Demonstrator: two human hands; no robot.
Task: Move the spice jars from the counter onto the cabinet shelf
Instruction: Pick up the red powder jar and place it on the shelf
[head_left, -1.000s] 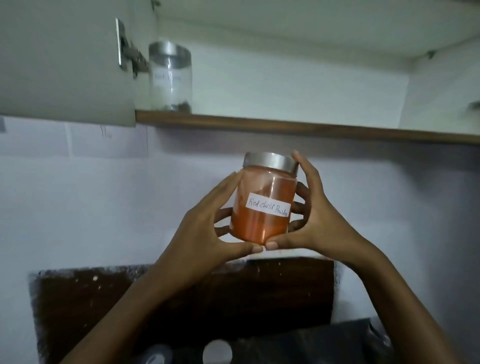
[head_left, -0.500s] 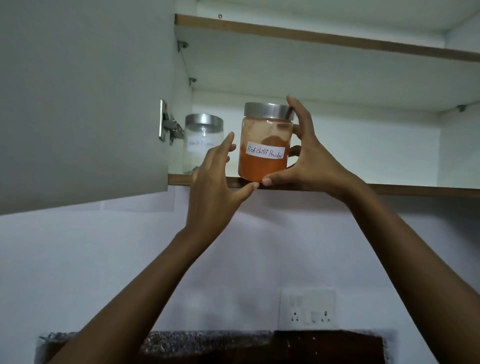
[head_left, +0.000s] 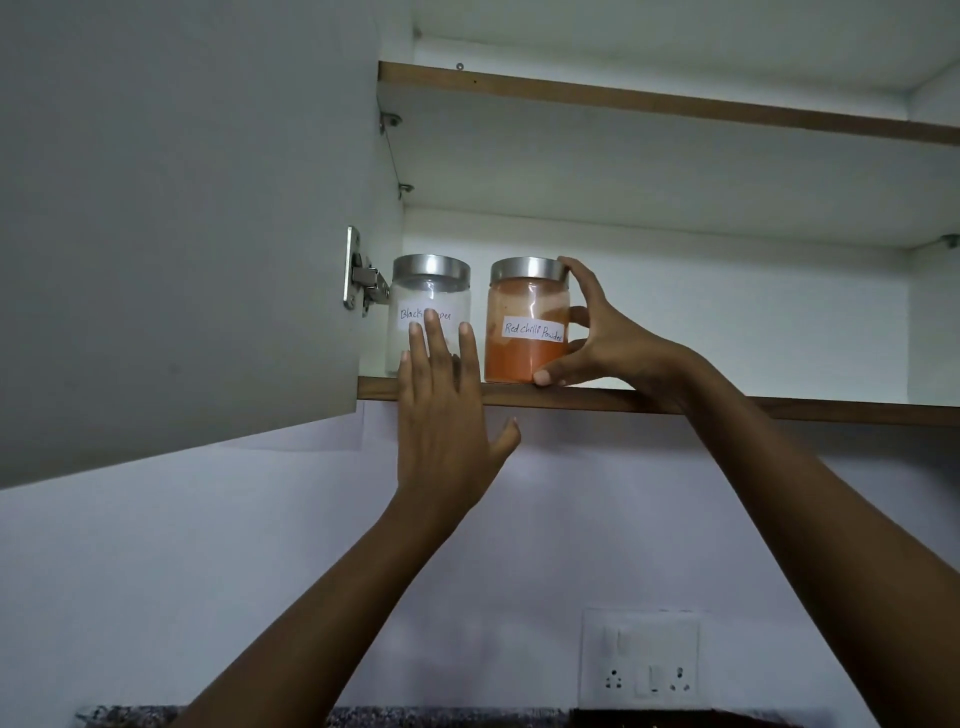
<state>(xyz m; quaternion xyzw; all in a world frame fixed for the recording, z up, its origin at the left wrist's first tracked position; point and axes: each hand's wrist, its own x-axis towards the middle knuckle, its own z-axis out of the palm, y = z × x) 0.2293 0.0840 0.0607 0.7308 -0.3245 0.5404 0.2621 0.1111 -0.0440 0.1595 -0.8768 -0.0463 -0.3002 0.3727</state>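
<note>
The red chilli powder jar (head_left: 524, 322), glass with a steel lid and a white label, stands upright on the lower cabinet shelf (head_left: 675, 404). My right hand (head_left: 608, 332) grips its right side, index finger on the lid and thumb at the base. To its left stands a nearly empty black pepper jar (head_left: 428, 291) with the same lid. My left hand (head_left: 441, 410) is raised flat in front of the pepper jar, fingers spread, holding nothing and covering part of its label.
The open cabinet door (head_left: 176, 223) hangs at the left on a steel hinge (head_left: 363, 278). An upper shelf (head_left: 649, 101) runs above. A switch and socket plate (head_left: 641, 657) sits on the wall below. The lower shelf right of the jars is bare.
The red chilli jar went up from below the shelf onto it, beside the pepper jar. My left hand let go of it and now hovers open; my right hand still holds it.
</note>
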